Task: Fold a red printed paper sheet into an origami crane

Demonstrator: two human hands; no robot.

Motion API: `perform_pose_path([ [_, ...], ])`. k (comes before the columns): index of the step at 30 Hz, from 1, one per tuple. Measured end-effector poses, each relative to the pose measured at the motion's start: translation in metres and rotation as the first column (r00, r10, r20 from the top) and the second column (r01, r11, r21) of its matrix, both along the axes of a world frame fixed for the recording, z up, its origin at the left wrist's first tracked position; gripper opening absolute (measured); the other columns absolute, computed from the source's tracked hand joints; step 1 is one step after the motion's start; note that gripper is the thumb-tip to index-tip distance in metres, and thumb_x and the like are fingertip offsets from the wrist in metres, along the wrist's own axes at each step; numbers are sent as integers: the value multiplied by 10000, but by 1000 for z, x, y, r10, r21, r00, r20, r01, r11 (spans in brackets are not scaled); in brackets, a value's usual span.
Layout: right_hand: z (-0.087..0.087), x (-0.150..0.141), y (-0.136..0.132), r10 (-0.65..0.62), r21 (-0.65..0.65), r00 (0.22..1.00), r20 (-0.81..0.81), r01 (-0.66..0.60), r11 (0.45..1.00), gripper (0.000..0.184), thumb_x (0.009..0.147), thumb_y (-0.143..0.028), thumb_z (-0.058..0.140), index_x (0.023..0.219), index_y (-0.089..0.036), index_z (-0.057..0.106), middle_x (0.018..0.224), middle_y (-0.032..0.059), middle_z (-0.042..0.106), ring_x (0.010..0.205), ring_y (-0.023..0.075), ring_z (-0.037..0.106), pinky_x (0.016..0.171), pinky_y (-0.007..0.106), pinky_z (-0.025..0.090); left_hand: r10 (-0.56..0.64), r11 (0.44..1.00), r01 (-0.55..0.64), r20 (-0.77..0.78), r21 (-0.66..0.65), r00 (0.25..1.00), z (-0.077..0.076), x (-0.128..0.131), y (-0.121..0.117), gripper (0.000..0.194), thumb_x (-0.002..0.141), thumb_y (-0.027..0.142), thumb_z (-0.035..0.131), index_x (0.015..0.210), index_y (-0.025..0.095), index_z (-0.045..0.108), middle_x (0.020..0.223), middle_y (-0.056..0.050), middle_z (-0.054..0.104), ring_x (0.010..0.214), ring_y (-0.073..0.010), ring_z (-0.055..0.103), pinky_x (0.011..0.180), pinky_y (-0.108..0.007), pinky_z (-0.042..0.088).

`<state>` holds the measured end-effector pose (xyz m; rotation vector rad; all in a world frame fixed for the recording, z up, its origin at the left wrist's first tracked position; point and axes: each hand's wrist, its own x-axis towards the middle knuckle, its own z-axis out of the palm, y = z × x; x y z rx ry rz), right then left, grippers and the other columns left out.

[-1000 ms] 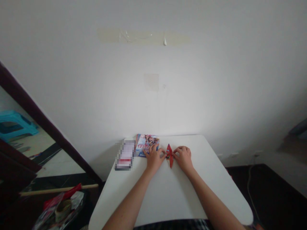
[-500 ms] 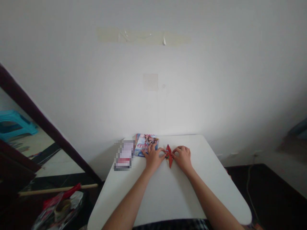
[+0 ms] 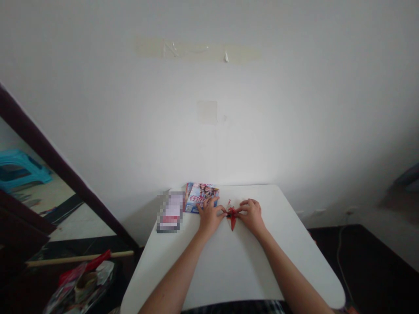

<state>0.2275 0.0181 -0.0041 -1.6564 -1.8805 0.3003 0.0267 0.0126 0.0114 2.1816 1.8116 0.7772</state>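
Observation:
A small red piece of folded paper (image 3: 232, 222) is between my hands over the white table (image 3: 225, 266), with a point toward me and a thin tip away from me. My left hand (image 3: 209, 215) pinches its left side between thumb and forefinger, the other fingers resting over a printed leaflet (image 3: 196, 192). From the right, the thumb and forefinger of my right hand (image 3: 252, 215) close on the opposite side. Its middle looks bunched, with dark and light patches, but the exact folds are too small to make out.
A blurred-out phone-like slab (image 3: 170, 212) lies at the table's left. Behind the table rises a white wall (image 3: 278, 122) with old tape. A dark-framed mirror (image 3: 68, 174) leans at left, above a bag of odds and ends (image 3: 83, 283). A cable (image 3: 339, 248) hangs at right.
The red paper has gone from a flat, narrow diamond to a bunched shape with its middle drawn out sideways. Both hands stay at its sides, fingertips now closer together.

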Motion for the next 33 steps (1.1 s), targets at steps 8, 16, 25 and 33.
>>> perform_pose_path([
  [8, -3, 5, 4, 27, -15, 999, 18, -27, 1000, 92, 784, -374, 756, 859, -361, 808, 1138, 35, 670, 1202, 282, 489, 1041, 433, 368, -34, 999, 34, -22, -19, 999, 3, -5, 2, 72, 769, 364, 784, 838, 349, 785, 1446, 9, 558, 1426, -340, 337, 1148, -752, 104],
  [16, -2, -7, -2, -73, 22, 997, 31, 72, 997, 137, 847, -398, 696, 851, -294, 784, 1144, 47, 651, 1189, 262, 481, 1068, 428, 300, -9, 998, 12, -48, 65, 999, -1, 5, 1, 84, 862, 355, 681, 876, 307, 749, 1428, -17, 571, 1393, -319, 375, 1139, -767, 120],
  [25, 7, -14, -8, -116, -8, 991, 61, 117, 993, 173, 846, -416, 697, 817, -256, 757, 1154, 63, 626, 1211, 279, 455, 1085, 438, 268, -16, 998, 20, -59, 65, 998, -4, 10, 5, 136, 880, 347, 652, 802, 247, 702, 1370, -27, 616, 1396, -318, 385, 1144, -769, 119],
  [33, 10, -15, -11, -123, -2, 990, 68, 124, 992, 154, 840, -408, 713, 870, -264, 758, 1157, 70, 633, 1182, 277, 469, 1083, 431, 270, -29, 998, 33, -56, 62, 998, -6, 7, 6, 148, 859, 330, 679, 1001, 352, 715, 1369, -5, 603, 1386, -319, 387, 1135, -764, 148],
])
